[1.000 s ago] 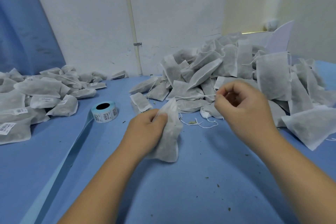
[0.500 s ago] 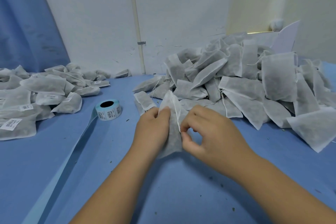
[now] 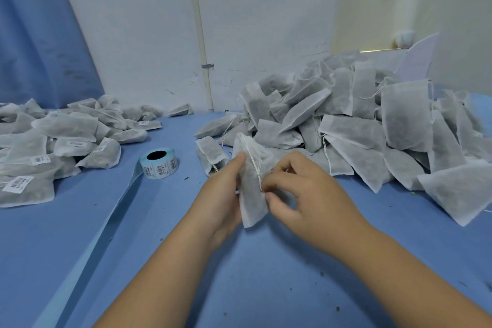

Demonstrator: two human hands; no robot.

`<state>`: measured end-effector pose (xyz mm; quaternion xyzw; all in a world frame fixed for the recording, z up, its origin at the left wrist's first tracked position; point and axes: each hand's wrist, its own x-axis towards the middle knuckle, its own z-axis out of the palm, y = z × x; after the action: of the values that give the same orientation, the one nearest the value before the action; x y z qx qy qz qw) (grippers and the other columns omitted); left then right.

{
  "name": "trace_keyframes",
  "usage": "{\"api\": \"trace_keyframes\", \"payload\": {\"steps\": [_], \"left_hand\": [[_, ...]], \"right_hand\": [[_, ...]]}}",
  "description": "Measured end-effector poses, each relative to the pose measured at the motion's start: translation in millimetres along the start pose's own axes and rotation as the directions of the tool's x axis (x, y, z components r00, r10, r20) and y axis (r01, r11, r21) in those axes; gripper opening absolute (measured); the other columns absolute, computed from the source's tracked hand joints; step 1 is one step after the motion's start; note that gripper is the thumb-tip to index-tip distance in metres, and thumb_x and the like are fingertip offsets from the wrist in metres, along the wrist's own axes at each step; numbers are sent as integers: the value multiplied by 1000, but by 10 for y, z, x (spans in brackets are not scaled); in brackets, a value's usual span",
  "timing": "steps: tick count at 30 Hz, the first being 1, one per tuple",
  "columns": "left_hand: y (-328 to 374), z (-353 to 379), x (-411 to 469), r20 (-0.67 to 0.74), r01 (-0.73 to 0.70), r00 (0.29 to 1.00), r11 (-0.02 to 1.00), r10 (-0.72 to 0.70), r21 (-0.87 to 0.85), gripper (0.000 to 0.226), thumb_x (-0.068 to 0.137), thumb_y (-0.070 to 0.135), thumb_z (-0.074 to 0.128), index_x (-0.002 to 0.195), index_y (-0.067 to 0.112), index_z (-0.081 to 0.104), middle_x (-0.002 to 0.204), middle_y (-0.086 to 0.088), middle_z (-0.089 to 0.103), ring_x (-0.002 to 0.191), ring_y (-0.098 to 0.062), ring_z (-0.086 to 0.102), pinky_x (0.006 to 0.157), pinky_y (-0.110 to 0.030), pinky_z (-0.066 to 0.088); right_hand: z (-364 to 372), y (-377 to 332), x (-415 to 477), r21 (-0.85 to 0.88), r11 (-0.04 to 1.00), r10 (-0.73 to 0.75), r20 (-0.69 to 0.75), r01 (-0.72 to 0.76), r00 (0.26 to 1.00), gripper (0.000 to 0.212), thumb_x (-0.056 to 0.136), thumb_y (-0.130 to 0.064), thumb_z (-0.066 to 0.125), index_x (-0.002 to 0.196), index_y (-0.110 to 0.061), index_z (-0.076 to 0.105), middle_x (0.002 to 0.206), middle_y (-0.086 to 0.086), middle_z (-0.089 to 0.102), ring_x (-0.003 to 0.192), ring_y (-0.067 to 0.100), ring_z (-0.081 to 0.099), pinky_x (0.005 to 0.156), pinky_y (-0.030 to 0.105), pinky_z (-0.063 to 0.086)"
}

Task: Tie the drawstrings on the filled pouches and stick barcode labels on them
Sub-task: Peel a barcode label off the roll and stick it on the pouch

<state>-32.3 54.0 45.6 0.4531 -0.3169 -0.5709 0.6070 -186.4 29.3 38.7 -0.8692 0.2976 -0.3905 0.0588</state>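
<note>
Left hand [image 3: 222,194]: wrapped round the left side of one filled pouch [image 3: 251,198], thumb up near its gathered neck. The fingers go behind the fabric, so I can't see them.

Right hand [image 3: 303,194]: thumb and forefinger pinch the white drawstring [image 3: 254,161] against the pouch's right face, other fingers loosely curled and holding nothing.

Pouch: held just above the blue table [image 3: 266,274], about mid-width and nearer the back edge than the front. Its long axis is roughly upright, leaning slightly left. The mouth end points up and away from me, the flat bottom edge toward me. The string runs from the neck down the face into my right fingertips.

Hard to tell:
- The string's end is buried in the pinch, so I can't tell whether there's a knot.
- I see no label on the visible face, and the back is hidden.

Label roll [image 3: 159,164] sits left of my hands, core hole up. Its bare backing strip [image 3: 106,221] trails toward the table's front edge.

Unlabelled pouch pile [image 3: 359,128] is at the back right corner, cut off at the frame's right. Labelled pouch pile [image 3: 53,141] is along the left edge, cut off too, and its barcode print is too small to read.
</note>
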Motion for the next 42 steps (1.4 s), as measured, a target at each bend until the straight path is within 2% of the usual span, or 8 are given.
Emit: {"api": "trace_keyframes", "payload": {"steps": [7,19,22,25,32,36,39,42], "left_hand": [[13,3,-32,63,-113,992,985,105,127,42,94,6,54,128,-18,49,123,-26,65,118,-34,63,110,-46,43],[115,-145,-263,-118,-144,979,975,165,171,34,82,10,63,111,-7,65,107,-22,72,104,-33,69,101,-48,49],[277,-272,-395,-173,-173,959,949,223,262,10,85,11,64,90,11,72,91,-12,75,84,-23,71,81,-38,53],[511,-506,-589,-251,-196,917,899,309,391,36,68,26,68,102,15,71,101,-11,75,96,-29,70,92,-44,52],[877,-1306,-1053,-454,-177,772,836,445,519,59,65,33,70,122,30,57,112,2,67,102,-21,67,96,-45,53],[942,-1759,-1247,-545,-228,672,840,501,492,56,85,12,66,128,40,42,97,2,64,88,-17,66,78,-45,61],[933,-1993,-1395,-540,-265,630,808,558,527,49,87,5,62,110,45,44,100,4,61,83,-17,65,53,-31,58],[892,-2126,-1480,-526,-224,602,759,601,611,43,88,5,60,95,45,45,111,9,53,86,-16,63,45,-22,52]], "right_hand": [[19,98,30,185,981,65,-63,-52,996,29,83,-10,66,105,-27,73,102,-14,53,96,5,55,84,25,46],[58,-109,-8,224,975,-17,37,8,999,40,81,-20,61,120,-25,69,111,-11,52,104,8,50,94,15,36],[100,-238,-19,346,938,40,-12,-33,999,31,83,-15,62,111,-26,69,106,-14,54,102,4,52,87,11,36],[186,-408,12,488,861,167,-4,-144,986,39,85,-4,64,98,-41,63,99,-19,57,96,2,55,78,10,39],[706,-985,253,618,660,335,266,-427,904,23,86,-10,59,89,-33,62,76,-12,60,55,-2,51,50,13,40],[1070,-1332,431,549,662,354,372,-511,858,14,85,-15,56,91,-27,59,78,-9,60,56,0,53,49,15,39],[1321,-1544,551,455,707,368,416,-541,831,4,85,-24,57,88,-25,55,83,-8,60,67,4,55,53,19,36],[1554,-1697,632,351,768,378,426,-536,822,13,85,-30,57,82,-20,50,76,-9,55,63,5,49,50,22,33]]}}
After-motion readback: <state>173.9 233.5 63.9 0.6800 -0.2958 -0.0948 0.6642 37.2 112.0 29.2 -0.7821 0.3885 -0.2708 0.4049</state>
